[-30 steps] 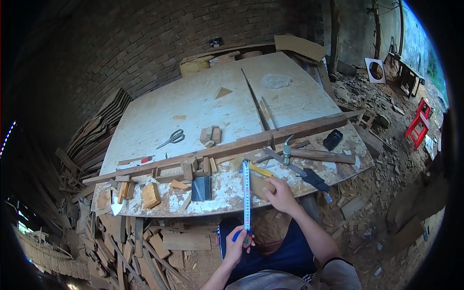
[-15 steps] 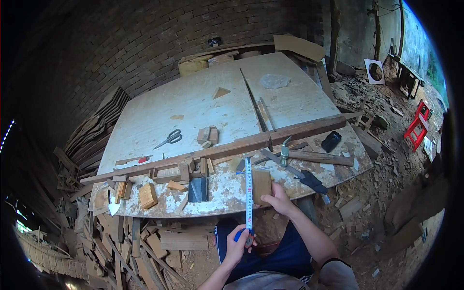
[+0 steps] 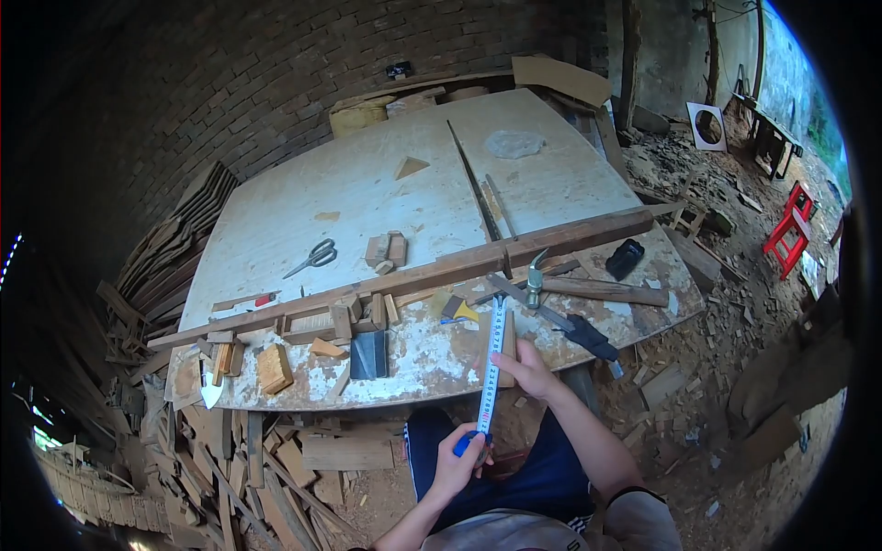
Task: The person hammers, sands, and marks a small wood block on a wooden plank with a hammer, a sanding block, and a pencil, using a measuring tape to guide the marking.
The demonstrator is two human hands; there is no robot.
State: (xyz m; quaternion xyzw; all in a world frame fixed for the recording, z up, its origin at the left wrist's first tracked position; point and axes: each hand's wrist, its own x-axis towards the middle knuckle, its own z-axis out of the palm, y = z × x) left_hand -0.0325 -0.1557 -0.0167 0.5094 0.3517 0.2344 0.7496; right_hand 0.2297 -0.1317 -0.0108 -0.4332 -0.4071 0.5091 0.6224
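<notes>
My left hand (image 3: pixel 459 459) is closed round the blue case of a tape measure (image 3: pixel 469 444) in front of my lap. The white blade (image 3: pixel 491 386) runs out from it, slanting up and to the right to the table's front part. A flat wooden block (image 3: pixel 508 332) is in my right hand (image 3: pixel 525 369), whose thumb lies at the blade. The blade lies over the block's face. Beyond the block are a yellow-handled scraper or brush (image 3: pixel 462 310) and a claw hammer (image 3: pixel 588 289).
On the worktable (image 3: pixel 413 386) are a long beam (image 3: pixel 413 278), scissors (image 3: pixel 317 257), a dark block (image 3: pixel 369 354), a glove (image 3: pixel 590 337), a black object (image 3: pixel 626 260) and small wood pieces. Scrap wood (image 3: pixel 349 454) covers the floor at left. A red stool (image 3: pixel 788 230) stands at right.
The tape blade has swung from upright to a right slant and now crosses the block, with my right thumb at it. The yellow-handled tool has come into sight. The view has shifted slightly.
</notes>
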